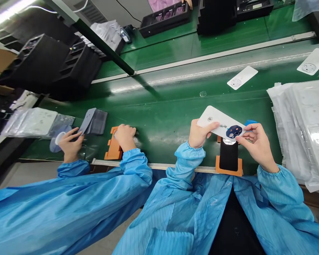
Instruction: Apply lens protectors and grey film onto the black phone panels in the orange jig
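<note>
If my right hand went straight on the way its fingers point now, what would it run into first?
Your right hand would meet the white card first; it grips one end. Beyond that, your left hand at the other end looks roughly in line, though depth is unclear.

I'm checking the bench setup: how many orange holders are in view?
2: one orange holder beneath the black panel, another holder by the co-worker's right hand. More may be hidden.

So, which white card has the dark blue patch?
The held card, between left hand and right hand; both loose cards on the green surface show pale circles.
</note>
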A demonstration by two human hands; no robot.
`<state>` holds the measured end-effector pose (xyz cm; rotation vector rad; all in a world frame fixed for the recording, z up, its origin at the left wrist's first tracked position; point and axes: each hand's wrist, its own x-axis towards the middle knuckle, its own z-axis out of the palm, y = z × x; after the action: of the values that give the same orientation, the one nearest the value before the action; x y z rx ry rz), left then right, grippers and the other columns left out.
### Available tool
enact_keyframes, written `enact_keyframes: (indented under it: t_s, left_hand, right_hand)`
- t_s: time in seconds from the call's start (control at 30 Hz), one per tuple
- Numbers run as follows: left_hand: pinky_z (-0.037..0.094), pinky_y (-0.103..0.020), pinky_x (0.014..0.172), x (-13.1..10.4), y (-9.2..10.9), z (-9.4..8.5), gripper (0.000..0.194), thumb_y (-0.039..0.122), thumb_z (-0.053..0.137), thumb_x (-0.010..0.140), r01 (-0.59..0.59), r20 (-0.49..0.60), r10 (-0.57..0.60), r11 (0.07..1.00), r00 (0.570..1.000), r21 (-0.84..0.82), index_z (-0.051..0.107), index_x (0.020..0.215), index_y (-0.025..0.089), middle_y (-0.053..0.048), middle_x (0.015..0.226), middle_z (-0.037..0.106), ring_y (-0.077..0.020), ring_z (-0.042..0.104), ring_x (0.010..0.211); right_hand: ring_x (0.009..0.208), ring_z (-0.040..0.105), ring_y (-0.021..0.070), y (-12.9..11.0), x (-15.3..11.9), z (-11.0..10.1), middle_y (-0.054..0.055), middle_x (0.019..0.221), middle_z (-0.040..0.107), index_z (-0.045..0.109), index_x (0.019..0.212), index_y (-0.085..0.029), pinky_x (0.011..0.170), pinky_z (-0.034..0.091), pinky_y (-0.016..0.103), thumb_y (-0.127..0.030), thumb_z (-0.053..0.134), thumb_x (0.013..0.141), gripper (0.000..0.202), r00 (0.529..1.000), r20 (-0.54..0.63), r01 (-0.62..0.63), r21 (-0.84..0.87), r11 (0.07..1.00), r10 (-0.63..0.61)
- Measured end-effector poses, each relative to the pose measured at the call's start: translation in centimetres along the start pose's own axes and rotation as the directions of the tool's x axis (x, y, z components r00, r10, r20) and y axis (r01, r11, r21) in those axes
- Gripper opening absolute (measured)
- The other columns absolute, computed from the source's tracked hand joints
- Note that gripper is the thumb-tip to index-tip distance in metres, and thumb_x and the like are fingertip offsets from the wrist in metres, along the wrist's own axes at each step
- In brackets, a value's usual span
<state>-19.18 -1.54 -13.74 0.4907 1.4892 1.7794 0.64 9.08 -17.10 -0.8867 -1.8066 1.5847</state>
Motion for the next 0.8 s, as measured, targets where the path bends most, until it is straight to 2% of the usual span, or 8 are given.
enact_keyframes:
  t_s: [0.1, 0.17, 0.27, 0.37, 0.53, 0.67, 0.73, 0.8]
  left_hand:
    - [0.029, -0.020, 0.036, -0.3, -0.1, 0.3, 0.043, 0.046, 0.096, 0.062, -0.009, 0.054, 0.004, 0.996, 0.999, 0.093, 0.074, 0.067, 0.010, -0.004, 0.062, 0.068, -0.0063, 0.047, 0.044]
    - [0.031, -0.021, 0.037, -0.6, -0.4, 0.6, 0.045, 0.050, 0.095, 0.064, -0.004, 0.095, -0.011, 0.989, 0.995, 0.150, 0.074, 0.067, 0.010, -0.004, 0.060, 0.068, -0.0066, 0.047, 0.044]
    - [0.040, -0.022, 0.044, -1.2, -0.8, 1.3, 0.048, 0.056, 0.093, 0.065, 0.012, 0.155, -0.041, 0.983, 0.987, 0.183, 0.078, 0.075, 0.011, -0.006, 0.068, 0.074, -0.0109, 0.057, 0.051]
    - [0.055, -0.025, 0.060, -1.9, -1.0, 2.0, 0.049, 0.055, 0.093, 0.066, 0.038, 0.207, -0.078, 0.981, 0.975, 0.190, 0.080, 0.083, 0.011, -0.009, 0.084, 0.080, -0.0182, 0.071, 0.070]
    - [0.061, -0.030, 0.078, -2.8, -2.0, 2.6, 0.040, 0.039, 0.094, 0.068, 0.103, 0.258, -0.170, 0.962, 0.951, 0.253, 0.082, 0.095, 0.011, -0.011, 0.102, 0.082, -0.0247, 0.076, 0.090]
    - [0.061, -0.030, 0.082, -3.1, -2.8, 2.5, 0.037, 0.040, 0.092, 0.072, 0.086, 0.250, -0.157, 0.958, 0.955, 0.275, 0.083, 0.097, 0.014, -0.010, 0.103, 0.082, -0.0244, 0.077, 0.091]
    - [0.059, -0.027, 0.068, -2.9, -2.8, 2.2, 0.038, 0.048, 0.090, 0.075, 0.068, 0.244, -0.130, 0.966, 0.961, 0.249, 0.082, 0.090, 0.014, -0.008, 0.087, 0.081, -0.0198, 0.074, 0.073]
    - [0.050, -0.025, 0.051, -2.6, -2.7, 1.9, 0.044, 0.057, 0.086, 0.077, 0.047, 0.181, -0.084, 0.978, 0.980, 0.204, 0.079, 0.078, 0.013, -0.006, 0.067, 0.074, -0.0138, 0.062, 0.052]
  right_hand:
    - [0.087, 0.075, 0.0220, -0.3, 0.2, -0.4, 0.002, 0.096, 0.076, 0.057, 0.119, -0.026, 0.074, 0.061, 0.033, -0.048, 0.090, 0.074, 0.060, 0.999, 0.008, -0.034, -0.006, 0.999, 0.034]
    - [0.087, 0.076, 0.0243, -0.7, 0.2, -0.5, 0.004, 0.095, 0.079, 0.066, 0.117, -0.024, 0.074, 0.062, 0.035, -0.052, 0.087, 0.076, 0.054, 0.983, 0.155, -0.100, -0.016, 0.995, 0.101]
    - [0.082, 0.076, 0.0269, -1.3, 0.2, -0.2, 0.007, 0.090, 0.080, 0.078, 0.095, -0.019, 0.073, 0.064, 0.038, -0.057, 0.087, 0.073, 0.046, 0.880, 0.409, -0.268, 0.008, 0.963, 0.241]
    - [0.083, 0.077, 0.0285, -1.0, 0.2, 0.4, 0.008, 0.090, 0.081, 0.082, 0.092, -0.018, 0.074, 0.064, 0.038, -0.056, 0.093, 0.064, 0.049, 0.826, 0.471, -0.396, 0.092, 0.914, 0.310]
    - [0.083, 0.077, 0.0289, 0.3, -0.1, 1.4, 0.008, 0.090, 0.081, 0.083, 0.090, -0.016, 0.074, 0.064, 0.038, -0.048, 0.101, 0.049, 0.055, 0.834, 0.431, -0.441, 0.147, 0.885, 0.344]
    - [0.084, 0.076, 0.0293, 0.8, -0.4, 1.9, 0.008, 0.090, 0.080, 0.081, 0.095, -0.014, 0.074, 0.064, 0.040, -0.048, 0.100, 0.050, 0.059, 0.877, 0.356, -0.377, 0.091, 0.922, 0.323]
    - [0.078, 0.073, 0.0262, 0.6, -0.4, 1.8, 0.007, 0.085, 0.078, 0.079, 0.091, -0.014, 0.070, 0.062, 0.039, -0.052, 0.096, 0.059, 0.052, 0.933, 0.256, -0.253, -0.038, 0.967, 0.254]
    - [0.081, 0.071, 0.0241, 0.2, -0.5, 1.6, 0.007, 0.092, 0.076, 0.076, 0.097, -0.017, 0.072, 0.061, 0.038, -0.053, 0.090, 0.070, 0.048, 0.998, 0.037, -0.034, -0.205, 0.978, 0.042]
